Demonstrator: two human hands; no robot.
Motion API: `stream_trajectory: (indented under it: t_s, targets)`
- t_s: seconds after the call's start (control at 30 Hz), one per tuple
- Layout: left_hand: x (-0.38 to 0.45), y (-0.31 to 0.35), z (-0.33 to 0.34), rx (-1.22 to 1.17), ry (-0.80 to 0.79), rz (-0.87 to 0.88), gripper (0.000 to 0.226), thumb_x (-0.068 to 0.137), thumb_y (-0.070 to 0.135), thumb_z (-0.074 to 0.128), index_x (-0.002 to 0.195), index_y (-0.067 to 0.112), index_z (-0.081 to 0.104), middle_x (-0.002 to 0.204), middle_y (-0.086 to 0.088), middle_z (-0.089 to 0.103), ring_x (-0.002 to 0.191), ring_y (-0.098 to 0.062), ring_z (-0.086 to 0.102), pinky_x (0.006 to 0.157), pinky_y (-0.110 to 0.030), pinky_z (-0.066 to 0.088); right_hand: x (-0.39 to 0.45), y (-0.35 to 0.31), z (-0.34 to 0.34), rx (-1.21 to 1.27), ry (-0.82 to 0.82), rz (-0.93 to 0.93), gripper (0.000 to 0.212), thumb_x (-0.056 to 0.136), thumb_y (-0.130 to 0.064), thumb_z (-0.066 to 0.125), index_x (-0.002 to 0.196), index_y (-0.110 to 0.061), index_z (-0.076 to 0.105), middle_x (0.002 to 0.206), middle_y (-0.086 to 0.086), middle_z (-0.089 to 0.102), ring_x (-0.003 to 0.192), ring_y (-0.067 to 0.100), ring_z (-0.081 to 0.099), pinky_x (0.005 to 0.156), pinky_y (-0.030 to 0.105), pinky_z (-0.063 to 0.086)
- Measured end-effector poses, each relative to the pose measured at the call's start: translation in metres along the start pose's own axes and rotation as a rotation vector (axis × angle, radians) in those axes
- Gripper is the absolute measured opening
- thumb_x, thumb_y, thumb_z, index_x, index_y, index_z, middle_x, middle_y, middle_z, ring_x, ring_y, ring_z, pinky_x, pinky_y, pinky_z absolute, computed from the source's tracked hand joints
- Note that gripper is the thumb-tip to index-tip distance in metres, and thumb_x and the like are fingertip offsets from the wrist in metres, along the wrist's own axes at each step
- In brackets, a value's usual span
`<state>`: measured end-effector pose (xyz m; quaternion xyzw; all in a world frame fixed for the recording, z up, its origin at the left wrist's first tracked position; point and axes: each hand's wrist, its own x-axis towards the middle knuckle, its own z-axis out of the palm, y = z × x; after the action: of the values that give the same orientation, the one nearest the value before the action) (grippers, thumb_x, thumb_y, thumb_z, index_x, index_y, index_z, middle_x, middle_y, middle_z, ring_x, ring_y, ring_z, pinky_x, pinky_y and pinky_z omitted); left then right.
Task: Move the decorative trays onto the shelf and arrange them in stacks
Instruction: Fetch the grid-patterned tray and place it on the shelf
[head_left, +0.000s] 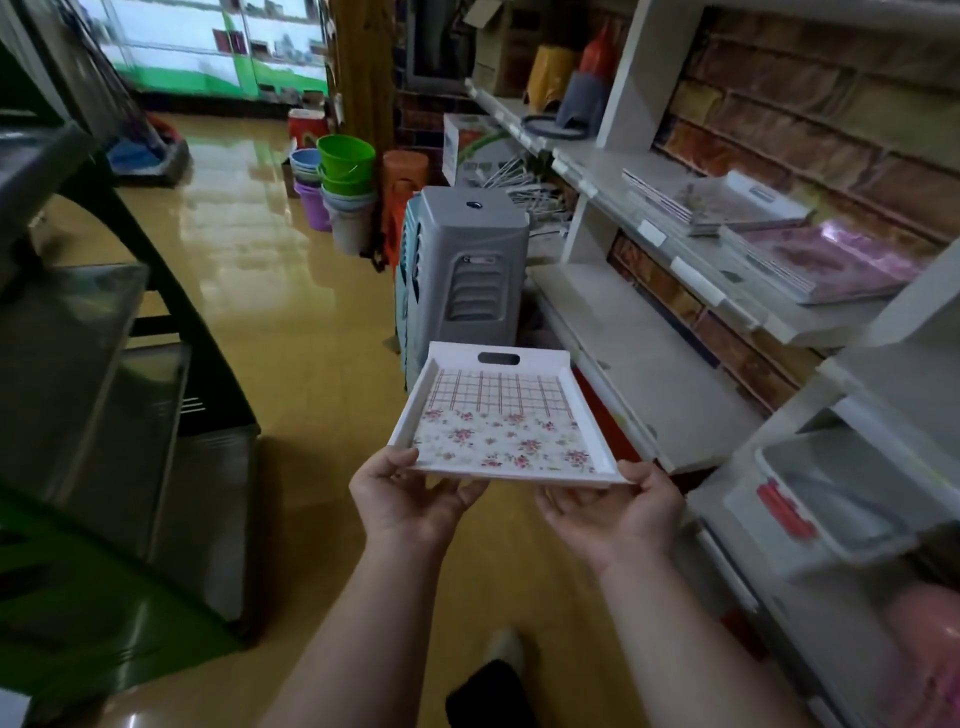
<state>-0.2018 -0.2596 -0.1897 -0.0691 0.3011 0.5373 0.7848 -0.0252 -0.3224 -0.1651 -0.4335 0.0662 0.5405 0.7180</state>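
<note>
A white decorative tray (498, 421) with a checked and floral bottom and a cut-out handle is held level in front of me over the floor. My left hand (410, 493) grips its near left corner, thumb on the rim. My right hand (618, 506) grips the near right corner the same way. On the white shelf (691, 270) to the right lie two stacks of trays: a white floral stack (727, 202) farther back and a pink stack (826, 265) nearer.
A grey plastic stool (462, 275) stands on the floor just beyond the tray. Stacked coloured buckets (337, 182) sit farther back. A lower shelf board (649, 364) is to the right, clear plastic bins (831, 499) near right, and a green rack (104, 415) on the left.
</note>
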Motion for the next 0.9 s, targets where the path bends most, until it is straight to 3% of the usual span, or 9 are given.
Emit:
stream_trajectory:
  t_s: [0.33,0.43,0.6,0.73,0.9]
  targets:
    - [0.132,0.049,0.112,0.131,0.088,0.198,0.074,0.065,0.006,0.051,0.138,-0.003,0.063,0.136,-0.027,0.07,0.124,-0.058,0.06,0.102,-0.081,0.045,0.167,-0.032,0.126,-0.001,-0.047,0.2,0.068,0.071,-0.027,0.05,0.131,0.001,0.068,0.128,0.03,0.071,0.122,0.048,0.064,0.108,0.061,0.046]
    - [0.167,0.062,0.167,0.132,0.063,0.27,0.065,0.068,0.006,0.05,0.13,-0.003,0.064,0.132,-0.026,0.072,0.123,-0.057,0.061,0.101,-0.08,0.047,0.211,-0.058,0.179,0.002,-0.11,0.223,0.058,0.079,-0.027,0.047,0.126,0.001,0.069,0.125,0.031,0.072,0.121,0.048,0.065,0.105,0.061,0.048]
    - [0.216,0.068,0.243,0.098,-0.043,0.354,0.061,0.072,0.007,0.047,0.13,-0.002,0.064,0.114,-0.023,0.078,0.122,-0.055,0.062,0.105,-0.08,0.045,0.267,-0.11,0.245,0.039,-0.264,0.197,0.055,0.087,-0.027,0.046,0.13,0.002,0.067,0.124,0.034,0.072,0.121,0.051,0.064,0.106,0.063,0.048]
    - [0.247,0.06,0.293,0.105,-0.142,0.341,0.067,0.068,0.01,0.049,0.132,-0.001,0.063,0.132,-0.024,0.071,0.123,-0.055,0.063,0.106,-0.08,0.044,0.298,-0.15,0.262,0.091,-0.319,0.146,0.059,0.082,-0.024,0.05,0.133,0.001,0.066,0.123,0.032,0.073,0.121,0.051,0.065,0.106,0.064,0.048]
    - [0.295,0.022,0.352,0.15,-0.227,0.246,0.066,0.066,0.009,0.053,0.13,-0.001,0.067,0.139,-0.025,0.07,0.126,-0.054,0.064,0.106,-0.077,0.044,0.336,-0.212,0.257,0.169,-0.325,0.012,0.069,0.075,-0.024,0.055,0.14,-0.002,0.065,0.129,0.031,0.071,0.122,0.052,0.066,0.109,0.065,0.047]
